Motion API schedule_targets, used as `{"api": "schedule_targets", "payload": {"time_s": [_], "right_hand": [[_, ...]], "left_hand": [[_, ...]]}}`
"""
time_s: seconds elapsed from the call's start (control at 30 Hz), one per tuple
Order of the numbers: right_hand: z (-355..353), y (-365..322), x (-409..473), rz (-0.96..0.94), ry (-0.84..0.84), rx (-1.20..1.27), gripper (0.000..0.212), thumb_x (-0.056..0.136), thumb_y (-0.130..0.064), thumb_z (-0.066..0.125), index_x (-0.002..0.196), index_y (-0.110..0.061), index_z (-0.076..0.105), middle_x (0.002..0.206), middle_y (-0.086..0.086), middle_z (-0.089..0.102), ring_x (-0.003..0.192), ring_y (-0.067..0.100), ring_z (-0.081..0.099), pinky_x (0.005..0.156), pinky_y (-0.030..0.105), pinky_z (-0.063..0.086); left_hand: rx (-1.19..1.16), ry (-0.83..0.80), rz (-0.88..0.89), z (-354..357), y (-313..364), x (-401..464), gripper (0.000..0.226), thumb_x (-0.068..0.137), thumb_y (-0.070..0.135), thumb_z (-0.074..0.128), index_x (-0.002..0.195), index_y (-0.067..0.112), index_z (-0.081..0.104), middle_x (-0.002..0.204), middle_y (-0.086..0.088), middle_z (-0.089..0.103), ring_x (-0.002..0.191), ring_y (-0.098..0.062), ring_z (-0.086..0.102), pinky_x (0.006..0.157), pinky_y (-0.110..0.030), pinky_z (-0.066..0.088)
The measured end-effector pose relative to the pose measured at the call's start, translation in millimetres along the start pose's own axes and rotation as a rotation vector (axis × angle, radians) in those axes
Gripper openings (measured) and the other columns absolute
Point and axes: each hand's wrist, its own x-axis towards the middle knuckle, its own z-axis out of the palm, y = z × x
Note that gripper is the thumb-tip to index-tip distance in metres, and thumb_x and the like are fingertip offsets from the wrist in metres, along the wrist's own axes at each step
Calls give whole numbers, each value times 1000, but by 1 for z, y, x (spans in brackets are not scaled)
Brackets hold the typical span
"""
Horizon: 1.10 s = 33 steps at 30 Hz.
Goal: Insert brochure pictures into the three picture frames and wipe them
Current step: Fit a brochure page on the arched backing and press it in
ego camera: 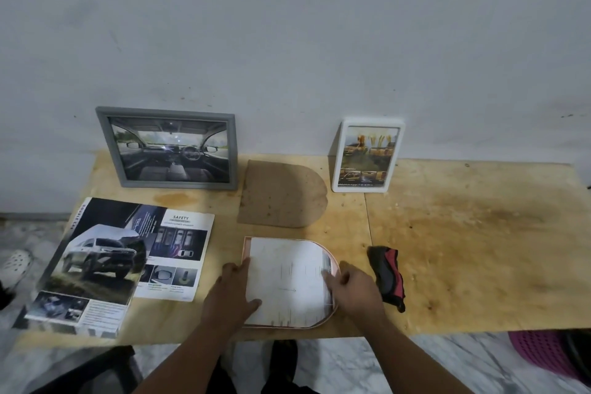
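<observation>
The stained, matt plywood tabletop (pixel 463 233) carries a rough brown arched fibreboard backing (pixel 281 198), glossy paper car brochures (pixel 105 262) and a black-and-red cloth (pixel 388 275).

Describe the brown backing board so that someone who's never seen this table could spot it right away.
Start at the wooden table against the wall. Two filled frames stand at its back edge, a grey frame and a white frame; the backing board lies flat between them. It is plain brown, with one straight end and one rounded end, and carries no picture.
</observation>
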Motion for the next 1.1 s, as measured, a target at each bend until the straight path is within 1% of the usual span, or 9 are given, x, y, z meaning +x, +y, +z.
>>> {"api": "schedule_targets", "payload": {"time_s": [0.2, 0.33, 0.43, 0.5, 0.77, 0.87, 0.97, 1.0, 1.1], "right_hand": [[-24, -45, 63, 14, 44, 162, 38, 88, -63, 61, 103, -29, 56, 93, -9, 70, 87, 18, 68, 78, 37, 58], [-21, -76, 110, 134, -18, 187, 79, 76, -71, 67, 133, -22, 44, 115, -2, 62, 107, 27, 64, 90, 44, 56], [-8, -92, 135, 221, -32, 181, 95, 64, -77, 72, 130, -19, 37, 115, 6, 64, 102, 31, 65, 88, 48, 58], [1, -101, 143, 307, 0, 203, 100, 61, -71, 80, 131, -16, 34, 121, 13, 60, 107, 36, 63, 91, 51, 56], [12, -109, 154, 535, 54, 325, 84, 66, -44, 87, 132, -9, 49, 129, 16, 55, 117, 36, 55, 97, 47, 50], [4, -109, 150, 518, 66, 437, 61, 62, -37, 87, 111, -8, 65, 114, 13, 66, 102, 32, 59, 92, 42, 53], [-9, -109, 133, 441, 45, 662, 25, 78, -16, 86, 86, -7, 64, 90, 10, 67, 77, 23, 61, 80, 37, 53], [-13, -108, 128, 426, 31, 744, 23, 80, -10, 84, 87, -7, 62, 91, 13, 69, 74, 22, 62, 78, 37, 54], [-24, -103, 107, 355, -29, 1004, 35, 87, -1, 76, 117, -8, 59, 103, 20, 72, 73, 30, 65, 70, 39, 58]], "left_hand": [[12, -4, 29, 1, -3, -1, 103, 80, 53, 78, 159, 28, 17, 148, -3, 28, 123, -21, 57, 96, -35, 57], [24, 0, 44, 2, -7, -1, 102, 79, 56, 76, 158, 28, 18, 148, -2, 28, 126, -20, 55, 99, -33, 55], [27, 7, 45, 3, -8, 0, 102, 79, 56, 76, 158, 30, 18, 148, 0, 28, 127, -17, 53, 100, -32, 54], [26, 6, 46, 3, -10, 1, 102, 79, 56, 77, 159, 30, 18, 149, 0, 28, 128, -17, 53, 101, -32, 54], [20, -4, 72, 1, -13, 0, 104, 80, 58, 74, 161, 28, 16, 149, 0, 28, 131, -18, 50, 106, -33, 50], [25, -19, 81, 1, -15, -1, 103, 81, 59, 71, 161, 27, 15, 152, -1, 27, 136, -19, 46, 111, -33, 45], [19, -39, 86, 0, -16, -3, 101, 82, 56, 71, 161, 24, 16, 156, -3, 25, 140, -22, 43, 113, -35, 44], [10, -44, 84, 0, -16, -5, 101, 83, 55, 70, 161, 22, 16, 158, -4, 24, 141, -23, 43, 114, -36, 43], [-46, -57, 65, -2, -13, -10, 97, 86, 51, 71, 160, 19, 18, 162, -4, 23, 143, -23, 42, 115, -37, 42]]}}
